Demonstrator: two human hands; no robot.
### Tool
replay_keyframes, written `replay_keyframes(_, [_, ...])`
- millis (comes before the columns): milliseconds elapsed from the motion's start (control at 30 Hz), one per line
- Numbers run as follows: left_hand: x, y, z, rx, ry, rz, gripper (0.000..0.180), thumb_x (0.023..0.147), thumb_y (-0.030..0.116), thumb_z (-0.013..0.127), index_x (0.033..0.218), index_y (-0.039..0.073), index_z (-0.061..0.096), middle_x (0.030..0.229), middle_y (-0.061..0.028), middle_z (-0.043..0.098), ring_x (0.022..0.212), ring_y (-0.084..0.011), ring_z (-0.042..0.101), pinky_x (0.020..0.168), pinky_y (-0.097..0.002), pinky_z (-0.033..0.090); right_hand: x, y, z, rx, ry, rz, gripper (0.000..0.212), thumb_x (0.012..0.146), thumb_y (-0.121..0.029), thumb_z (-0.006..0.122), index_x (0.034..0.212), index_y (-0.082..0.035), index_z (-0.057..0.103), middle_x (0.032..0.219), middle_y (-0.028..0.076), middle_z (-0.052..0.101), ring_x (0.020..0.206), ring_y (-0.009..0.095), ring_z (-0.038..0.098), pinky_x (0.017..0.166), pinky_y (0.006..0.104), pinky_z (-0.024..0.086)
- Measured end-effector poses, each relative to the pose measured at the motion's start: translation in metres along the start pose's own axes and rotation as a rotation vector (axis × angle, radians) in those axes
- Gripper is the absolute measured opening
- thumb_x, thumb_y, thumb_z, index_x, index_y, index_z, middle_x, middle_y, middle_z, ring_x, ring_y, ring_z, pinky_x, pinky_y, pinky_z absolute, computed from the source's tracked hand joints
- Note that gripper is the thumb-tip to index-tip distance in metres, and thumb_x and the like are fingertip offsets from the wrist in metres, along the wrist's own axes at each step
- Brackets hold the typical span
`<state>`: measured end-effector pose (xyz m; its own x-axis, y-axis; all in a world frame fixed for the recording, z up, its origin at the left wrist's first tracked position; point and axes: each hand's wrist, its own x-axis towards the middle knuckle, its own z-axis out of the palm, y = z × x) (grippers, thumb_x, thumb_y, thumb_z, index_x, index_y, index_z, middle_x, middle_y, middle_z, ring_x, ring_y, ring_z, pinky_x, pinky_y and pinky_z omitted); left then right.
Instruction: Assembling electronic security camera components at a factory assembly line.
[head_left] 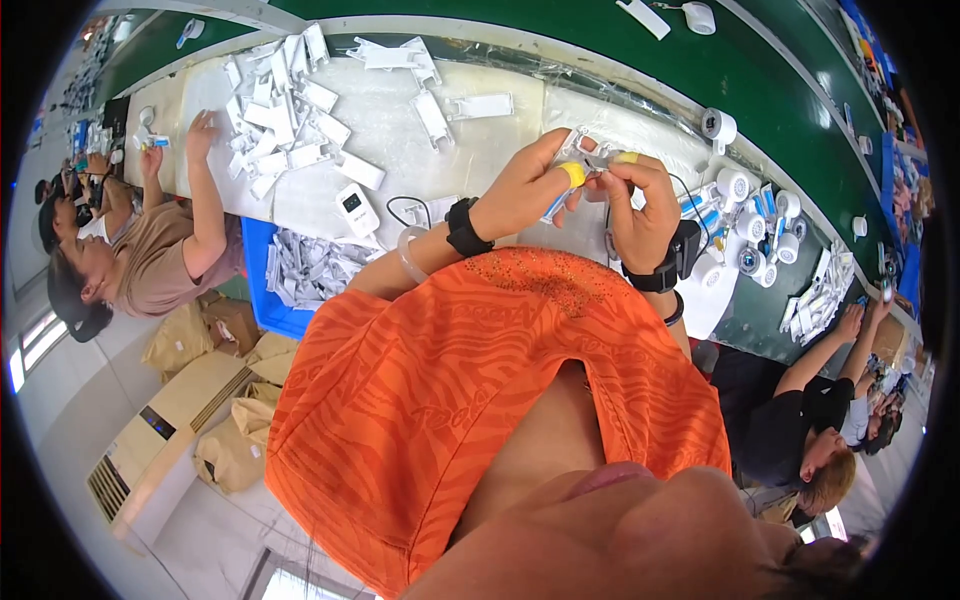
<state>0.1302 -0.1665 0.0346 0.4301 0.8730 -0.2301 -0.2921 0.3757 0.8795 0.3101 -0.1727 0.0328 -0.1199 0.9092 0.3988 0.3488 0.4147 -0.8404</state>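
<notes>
Both hands are together above the worktable, closed at the fingers around a small white plastic part (597, 160). My left hand (528, 188) grips it from the left, with yellow wrapping on the thumb. A blue and white strip (555, 206) shows just under those fingers; whether it belongs to the same part I cannot tell. From the right, my right hand (643, 205) pinches the part between thumb and fingers, and yellow wrapping shows at a fingertip. The fingers hide much of the part. Black bands are on both wrists.
White plastic housings (285, 120) lie heaped at the left of the table (560, 105). A blue bin (262, 285) of white parts and a small white device (357, 209) are nearer. Round-headed white units (750, 226) crowd the right. Beyond runs a green belt (600, 30); co-workers sit either side.
</notes>
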Motion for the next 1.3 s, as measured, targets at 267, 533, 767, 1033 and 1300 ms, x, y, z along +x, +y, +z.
replay_keyframes(267, [0.0016,0.0056,0.0012,0.036,0.012,-0.012,0.04,0.09,0.005,0.037,0.129,0.004,0.046,0.082,-0.0077,0.06,0.065,-0.0121,0.056,0.055,-0.0263,0.049,-0.0004,0.0042,0.0012,0.012,-0.018,0.031,0.012,0.086,0.003,0.066,0.098,0.0,0.062,0.095,0.013,0.062,0.075,0.017,0.067,0.065,0.0253,0.053])
replay_keyframes(533, [0.0013,0.0027,-0.002,0.036,0.01,0.005,0.044,0.089,0.005,0.039,0.132,0.004,0.045,0.083,-0.0078,0.06,0.068,-0.0116,0.057,0.057,-0.0263,0.051,0.0001,0.0015,0.0011,0.01,-0.047,0.054,0.012,0.085,0.002,0.067,0.097,-0.001,0.063,0.093,0.013,0.064,0.077,0.018,0.067,0.066,0.0257,0.052])
replay_keyframes(767, [-0.0006,0.0054,-0.0015,0.04,-0.008,0.02,0.047,0.086,0.003,0.037,0.133,0.003,0.043,0.087,-0.0086,0.06,0.072,-0.0117,0.056,0.06,-0.0269,0.05,-0.0001,-0.0016,0.0015,-0.05,-0.004,-0.034,0.014,0.082,0.002,0.071,0.095,-0.002,0.066,0.098,0.012,0.062,0.079,0.019,0.064,0.064,0.0262,0.051])
replay_keyframes(1033, [0.0003,0.0021,-0.0028,0.073,-0.037,0.043,0.048,0.087,0.003,0.037,0.134,0.004,0.043,0.088,-0.008,0.059,0.072,-0.012,0.055,0.061,-0.0267,0.049,-0.0001,-0.0005,0.0023,-0.095,0.017,-0.093,0.017,0.081,0.002,0.073,0.095,-0.003,0.067,0.097,0.012,0.061,0.082,0.019,0.063,0.066,0.0271,0.051])
replay_keyframes(1300, [0.0,0.0055,-0.0015,0.16,-0.039,0.022,0.047,0.088,0.005,0.038,0.134,0.003,0.043,0.09,-0.0063,0.059,0.072,-0.0097,0.055,0.061,-0.0254,0.048,-0.0017,-0.0026,0.0025,-0.062,0.024,-0.041,0.017,0.08,0.005,0.072,0.095,-0.003,0.067,0.097,0.011,0.059,0.082,0.019,0.063,0.067,0.0272,0.052])
